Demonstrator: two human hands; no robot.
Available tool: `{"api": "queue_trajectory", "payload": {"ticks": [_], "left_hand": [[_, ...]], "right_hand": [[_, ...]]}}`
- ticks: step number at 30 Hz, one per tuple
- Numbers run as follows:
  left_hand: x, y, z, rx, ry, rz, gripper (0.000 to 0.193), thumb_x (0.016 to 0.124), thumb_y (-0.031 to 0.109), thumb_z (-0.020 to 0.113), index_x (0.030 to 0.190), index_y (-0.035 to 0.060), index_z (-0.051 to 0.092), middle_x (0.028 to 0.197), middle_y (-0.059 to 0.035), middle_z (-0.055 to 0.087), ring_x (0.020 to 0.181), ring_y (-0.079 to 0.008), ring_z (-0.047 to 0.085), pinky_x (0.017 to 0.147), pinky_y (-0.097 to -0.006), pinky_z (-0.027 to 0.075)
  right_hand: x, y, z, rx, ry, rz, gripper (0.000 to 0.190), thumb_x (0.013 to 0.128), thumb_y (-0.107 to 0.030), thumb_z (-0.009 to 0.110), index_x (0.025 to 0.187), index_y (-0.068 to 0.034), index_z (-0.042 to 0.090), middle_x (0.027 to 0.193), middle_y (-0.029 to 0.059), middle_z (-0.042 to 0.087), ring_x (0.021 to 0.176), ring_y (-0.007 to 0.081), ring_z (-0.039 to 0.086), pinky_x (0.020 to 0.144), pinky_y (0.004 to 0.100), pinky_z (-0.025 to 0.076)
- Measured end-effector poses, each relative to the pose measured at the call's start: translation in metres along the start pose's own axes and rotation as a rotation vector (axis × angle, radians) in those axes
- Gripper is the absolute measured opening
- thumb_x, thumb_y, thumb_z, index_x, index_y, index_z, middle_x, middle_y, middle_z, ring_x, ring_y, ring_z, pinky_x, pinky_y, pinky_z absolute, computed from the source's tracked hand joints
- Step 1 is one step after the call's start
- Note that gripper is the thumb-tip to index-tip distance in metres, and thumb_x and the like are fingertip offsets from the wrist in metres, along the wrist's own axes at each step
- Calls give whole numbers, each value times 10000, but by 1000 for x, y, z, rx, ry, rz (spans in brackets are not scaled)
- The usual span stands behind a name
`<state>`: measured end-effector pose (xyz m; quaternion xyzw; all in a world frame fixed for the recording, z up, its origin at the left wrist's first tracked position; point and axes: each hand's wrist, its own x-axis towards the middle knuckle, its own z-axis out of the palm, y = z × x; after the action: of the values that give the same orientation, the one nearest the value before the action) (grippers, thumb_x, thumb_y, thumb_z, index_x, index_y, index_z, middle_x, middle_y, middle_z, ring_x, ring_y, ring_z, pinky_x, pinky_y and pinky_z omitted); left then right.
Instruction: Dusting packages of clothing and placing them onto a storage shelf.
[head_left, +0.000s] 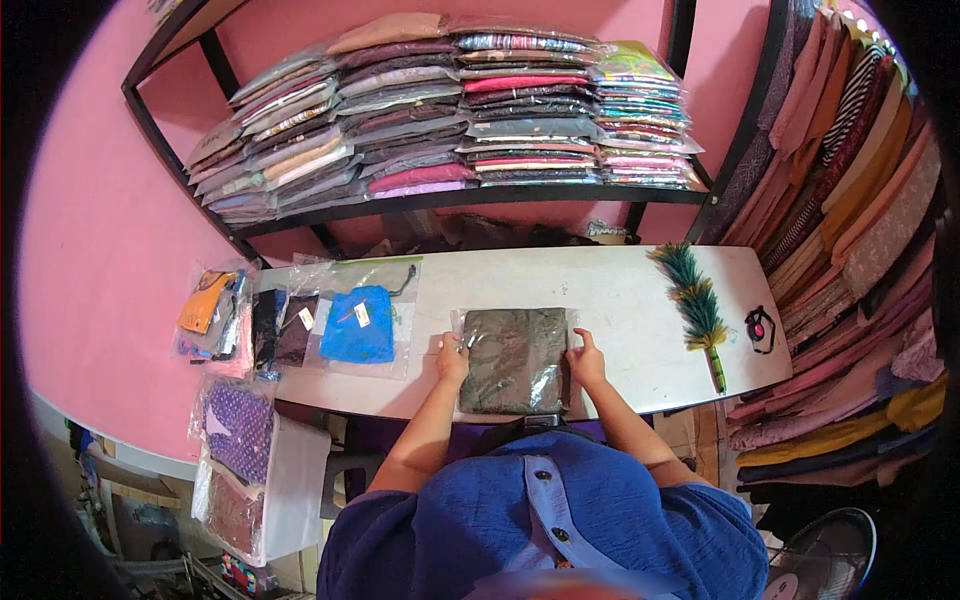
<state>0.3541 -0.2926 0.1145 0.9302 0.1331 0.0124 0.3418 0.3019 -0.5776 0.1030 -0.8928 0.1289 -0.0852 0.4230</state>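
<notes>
Right in front of me, a folded dark olive-grey garment in a clear plastic bag lies at the front edge of the white tabletop. My left hand grips the bag's left side edge, and the right side edge is held by my right hand. Both thumbs and fingers are at the plastic; light glares off its lower right part. To the left lies a blue cloth pouch with a tag, on or in clear plastic. Beside it is a dark bagged cloth item, also tagged.
A green feather duster and a black strap with a pink centre lie at right. More bagged items sit at the left end. A shelf holds stacked bagged garments behind; clothes hang at right. A white drawer unit stands lower left.
</notes>
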Motion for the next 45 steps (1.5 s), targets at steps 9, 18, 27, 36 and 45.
{"api": "queue_trajectory", "payload": {"ticks": [9,18,27,36,45], "left_hand": [[-6,-53,10,-323,-113,29,319,671,128,703,988,126,671,988,-113,673,939,-243,636,845,-322,480],[-45,-35,-42,-325,-34,94,373,677,88,695,1048,117,676,1025,-123,668,950,-226,632,860,-306,475],[20,-15,-191,-329,104,362,439,739,-72,567,1157,54,611,1075,-63,626,901,-117,600,762,-243,470],[110,108,-411,-650,91,624,456,747,-79,537,1196,-1,559,1129,-56,600,904,-96,576,771,-215,454],[238,180,-568,-412,292,765,398,812,52,542,1207,61,590,762,31,513,591,-37,414,527,-187,329]], "right_hand": [[-2,3,0,51,-32,-121,217,740,7,570,866,-96,713,754,133,676,680,257,660,638,344,515],[8,-37,-4,12,-36,-259,168,774,-25,599,842,-92,737,703,127,674,550,189,608,551,298,491],[60,-198,-36,301,-49,-545,230,768,56,560,901,-56,711,743,109,677,628,165,644,589,289,508],[139,-433,-89,344,96,-801,253,797,19,522,974,-26,696,765,48,665,641,81,563,593,235,458],[225,-600,-79,331,186,-795,253,832,9,515,1021,-6,682,842,26,658,689,63,540,624,215,470]]}}
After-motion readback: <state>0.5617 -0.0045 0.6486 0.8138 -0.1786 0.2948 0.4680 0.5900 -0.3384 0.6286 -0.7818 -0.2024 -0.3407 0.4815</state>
